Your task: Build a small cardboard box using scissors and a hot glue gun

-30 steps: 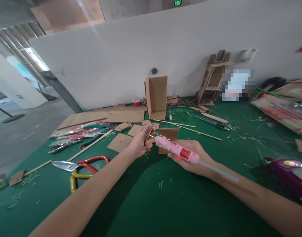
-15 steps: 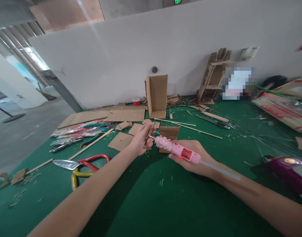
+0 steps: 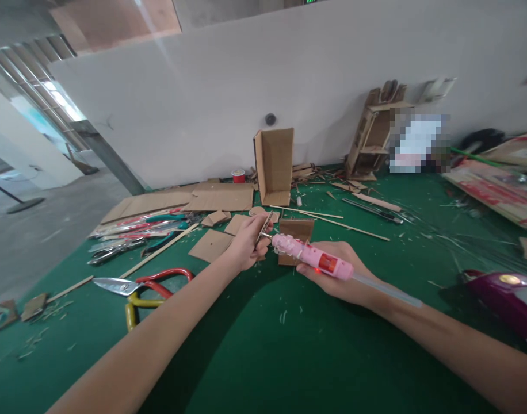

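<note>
My left hand is closed around a small piece of cardboard, held edge-on above the table. In my right hand is a pink hot glue gun, its red light lit and a clear glue stick sticking out the back along my forearm. The gun's metal tip points left and sits at the edge of the cardboard piece; whether it touches I cannot tell. Behind the gun, a folded cardboard piece stands on the green table.
Red-and-yellow-handled scissors lie left of my forearm. Flat cardboard squares and packaged tools are further back. An upright cardboard box stands by the wall. Wooden sticks lie behind, and a purple device at right.
The glue gun and my right hand have shifted very slightly to the right. My left hand keeps its hold on the cardboard, almost unmoved. The camera view has tilted a little.
</note>
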Motion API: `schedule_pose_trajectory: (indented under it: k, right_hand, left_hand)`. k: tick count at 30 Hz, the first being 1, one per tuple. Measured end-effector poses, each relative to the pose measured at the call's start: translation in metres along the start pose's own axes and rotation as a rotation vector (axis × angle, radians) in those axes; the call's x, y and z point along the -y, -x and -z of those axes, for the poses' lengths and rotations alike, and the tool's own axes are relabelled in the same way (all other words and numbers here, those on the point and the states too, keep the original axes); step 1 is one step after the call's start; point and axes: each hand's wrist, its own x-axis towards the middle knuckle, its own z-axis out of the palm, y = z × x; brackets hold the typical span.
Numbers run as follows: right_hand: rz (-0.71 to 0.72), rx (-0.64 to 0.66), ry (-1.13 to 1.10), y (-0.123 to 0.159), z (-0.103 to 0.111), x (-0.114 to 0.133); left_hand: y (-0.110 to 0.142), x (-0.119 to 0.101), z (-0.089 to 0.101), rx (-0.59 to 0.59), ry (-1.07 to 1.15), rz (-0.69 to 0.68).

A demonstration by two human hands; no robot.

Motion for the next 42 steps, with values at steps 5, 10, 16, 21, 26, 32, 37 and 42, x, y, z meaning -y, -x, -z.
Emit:
schedule_pose_trajectory:
  k: [5, 10, 16, 21, 26, 32, 37, 42]
  right_hand:
    - [0.014, 0.008, 0.015, 0.0022, 0.0001, -0.0009]
    - [0.090, 0.012, 0.035, 0.0038, -0.0005, -0.0034]
    - [0.027, -0.039, 0.024, 0.0007, -0.0004, 0.0004]
    - [0.004, -0.005, -0.003, -0.0001, 0.0004, 0.0040]
    - [0.019, 0.013, -0.016, 0.0029, 0.0017, 0.0032]
    - [0.073, 0.001, -0.002, 0.0050, 0.0002, -0.0012]
    - [0.063, -0.006, 0.008, 0.0040, -0.0001, 0.0004]
    - [-0.089, 0.002, -0.011, 0.0017, 0.0021, 0.0038]
  left_hand:
    - [0.0003, 0.0000, 0.0003, -0.001, 0.003, -0.007]
    - [0.0001, 0.0003, 0.0008, -0.009, -0.003, -0.009]
    - [-0.0016, 0.0030, 0.0026, 0.039, -0.003, -0.042]
    - [-0.0009, 0.0032, 0.0020, 0.032, -0.019, -0.054]
    - [0.0008, 0.0013, 0.0009, -0.005, -0.029, -0.041]
    - [0.0021, 0.0004, 0.0012, -0.016, -0.028, -0.027]
    - [0.0030, 0.0000, 0.0006, 0.009, -0.018, -0.022]
    - [0.0025, 0.0001, 0.0006, 0.046, -0.008, -0.023]
